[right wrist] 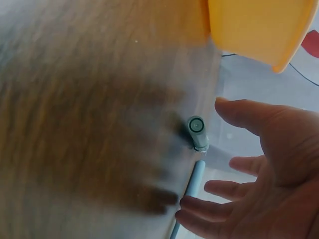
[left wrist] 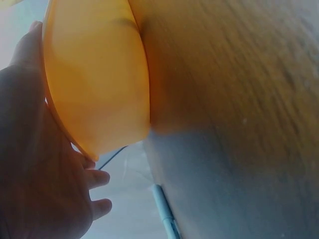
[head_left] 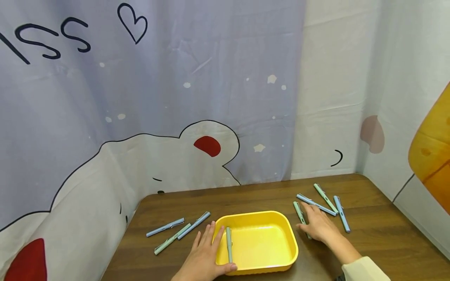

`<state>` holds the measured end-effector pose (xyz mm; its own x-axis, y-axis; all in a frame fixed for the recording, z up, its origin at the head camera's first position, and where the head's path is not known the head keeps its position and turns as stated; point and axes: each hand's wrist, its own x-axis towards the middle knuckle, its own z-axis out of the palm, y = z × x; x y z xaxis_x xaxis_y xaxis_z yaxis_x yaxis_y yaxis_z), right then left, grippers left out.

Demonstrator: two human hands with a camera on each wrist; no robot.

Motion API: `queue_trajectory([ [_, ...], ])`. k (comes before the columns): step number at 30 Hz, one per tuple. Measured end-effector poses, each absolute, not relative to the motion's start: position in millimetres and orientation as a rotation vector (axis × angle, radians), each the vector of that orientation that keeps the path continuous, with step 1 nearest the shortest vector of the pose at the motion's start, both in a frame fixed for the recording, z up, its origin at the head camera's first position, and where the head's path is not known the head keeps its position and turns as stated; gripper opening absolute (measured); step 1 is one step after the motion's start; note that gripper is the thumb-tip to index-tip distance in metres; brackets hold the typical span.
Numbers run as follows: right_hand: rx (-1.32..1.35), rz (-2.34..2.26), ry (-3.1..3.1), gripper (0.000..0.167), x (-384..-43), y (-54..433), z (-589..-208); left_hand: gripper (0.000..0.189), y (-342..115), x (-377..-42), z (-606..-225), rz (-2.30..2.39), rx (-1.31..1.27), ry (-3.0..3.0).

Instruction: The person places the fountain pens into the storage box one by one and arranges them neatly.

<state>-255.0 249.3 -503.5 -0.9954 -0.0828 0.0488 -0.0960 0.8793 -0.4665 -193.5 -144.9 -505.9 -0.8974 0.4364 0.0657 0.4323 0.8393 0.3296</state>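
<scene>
On a wood-grain worktop [head_left: 137,269], a yellow tray [head_left: 263,246] is standing between a person's bare hands. The left grip [head_left: 204,255] is resting on the tray's left rim and near-left corner, its thumb and fingers spreading apart. Inside, a light green capped pen [head_left: 229,244] is lying along the left side, its near end adjoining that thumb.

Right of the tray, the right grip [head_left: 318,224] is reaching about a second green pen [head_left: 298,210], which is lying on the worktop; thumb and fingers are standing apart, and contact cannot be told.

Crowding these fingers, a slanting blue pen [head_left: 323,208] is passing partly behind them; beyond it, a third green pen [head_left: 325,198] is meeting its right end, and an outer blue pen [head_left: 341,214] is lying just beside.

On the left, a separate blue pen [head_left: 165,227] is lying near a fourth green pen [head_left: 172,239], whose far end is meeting another blue pen [head_left: 194,225]. A printed curtain [head_left: 211,78] is hanging behind the worktop.
</scene>
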Motion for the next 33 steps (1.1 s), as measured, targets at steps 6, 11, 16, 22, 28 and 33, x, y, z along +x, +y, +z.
queue_trajectory([
  [6, 0.065, 0.731, -3.094, 0.086, -258.3, 248.9, -506.4, 0.112, -144.6, -193.6, -506.7, 0.538, 0.708, 2.987],
  [11, 0.026, 0.691, -3.106, 0.084, -261.8, 248.3, -507.5, 0.112, -144.4, -193.9, -507.2, 0.533, 0.703, 2.988],
  [16, -0.026, 0.684, -3.128, 0.082, -265.9, 250.1, -507.1, 0.111, -144.4, -193.9, -506.4, 0.533, 0.707, 2.994],
  [22, -0.048, 0.675, -3.134, 0.075, -266.0, 249.5, -504.7, 0.111, -144.5, -194.4, -506.1, 0.545, 0.701, 2.989],
  [28, -0.037, 0.656, -3.126, 0.067, -267.1, 247.9, -503.3, 0.111, -144.0, -195.2, -505.6, 0.554, 0.684, 2.978],
  [33, -0.035, 0.674, -3.142, 0.059, -268.7, 247.2, -503.7, 0.112, -143.4, -195.5, -505.1, 0.555, 0.677, 2.977],
])
